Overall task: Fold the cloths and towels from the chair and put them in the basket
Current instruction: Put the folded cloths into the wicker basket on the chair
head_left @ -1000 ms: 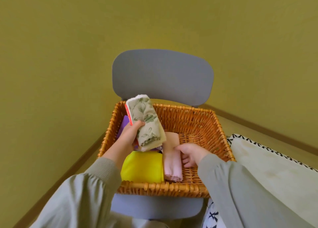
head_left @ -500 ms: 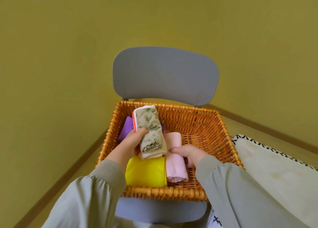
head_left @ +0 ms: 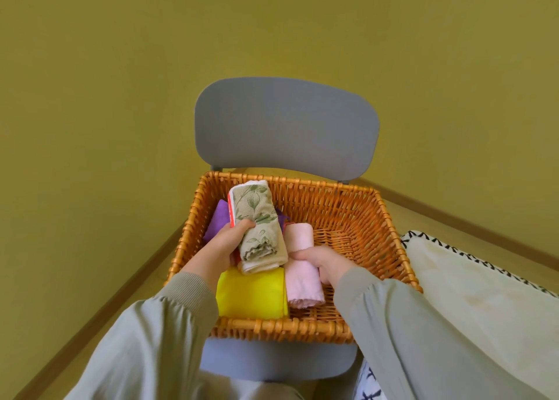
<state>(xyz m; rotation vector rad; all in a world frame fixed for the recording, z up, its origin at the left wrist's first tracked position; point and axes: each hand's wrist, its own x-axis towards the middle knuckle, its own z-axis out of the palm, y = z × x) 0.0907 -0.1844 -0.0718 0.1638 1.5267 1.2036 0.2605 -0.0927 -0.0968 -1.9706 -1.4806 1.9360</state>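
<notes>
Olive-yellow wall (head_left: pixel 121 97) fills the view beyond both hands. Grey chair (head_left: pixel 287 127): backrest upright past the hands, seat edge showing below them. Wicker basket (head_left: pixel 281 331) sits on the seat; both hands reach inside it, wrists over the near rim. Cream cushion (head_left: pixel 484 303) with black zigzag stitching lies to the outside of the right arm, near the basket's right wall; whether it touches is unclear.

Inside the basket:
- Yellow folded cloth (head_left: pixel 251 294), flat on the bottom, just under the left hand's wrist, against the near wall.
- Pink folded towel (head_left: pixel 302 278), lengthwise beside the yellow one, between the two hands.
- Floral folded towel (head_left: pixel 260 224), green leaf print, tilted, its far end raised above the other cloths, its near end over the yellow cloth's far edge. A red-and-white edge shows along its left side.
- Purple cloth (head_left: pixel 219 218), mostly hidden, beyond the left hand at the basket's left wall.

Left hand (head_left: pixel 223 248): grips the floral towel, thumb over the top, fingers hidden beneath. Right hand (head_left: pixel 323 262): thumb on top of the pink towel, fingers curled down along its right side, holding it.
</notes>
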